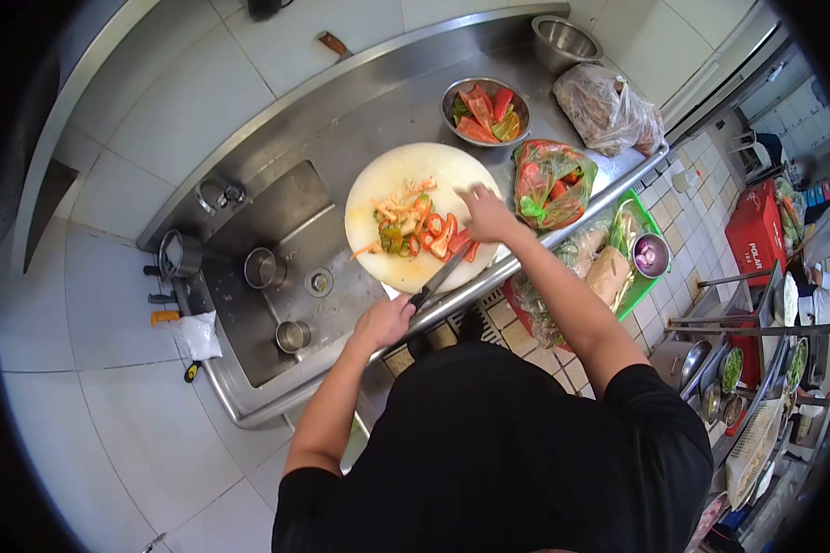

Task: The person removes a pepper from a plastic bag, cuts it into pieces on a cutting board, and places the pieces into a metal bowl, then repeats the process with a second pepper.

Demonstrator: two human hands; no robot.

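Observation:
My left hand [383, 323] is closed round the handle of a kitchen knife [441, 279], whose blade lies across the near right edge of a round white cutting board [392, 175]. My right hand [487, 217] is over the board's right side, fingers stretched out and apart, holding nothing I can see. Just below it, beside the blade, are cut red pepper pieces [459, 242]. Red pepper rings [441, 229] lie to their left. A heap of pepper scraps and seeds [398, 219], partly green, covers the board's middle.
Behind the board stands a metal bowl of pepper pieces [482, 112]. To the right are a bag of peppers [553, 184], another plastic bag [609, 109] and a green crate [657, 224] with vegetables. A sink [286, 217] with small metal pots lies left. The counter's raised metal edge [503, 267] runs in front.

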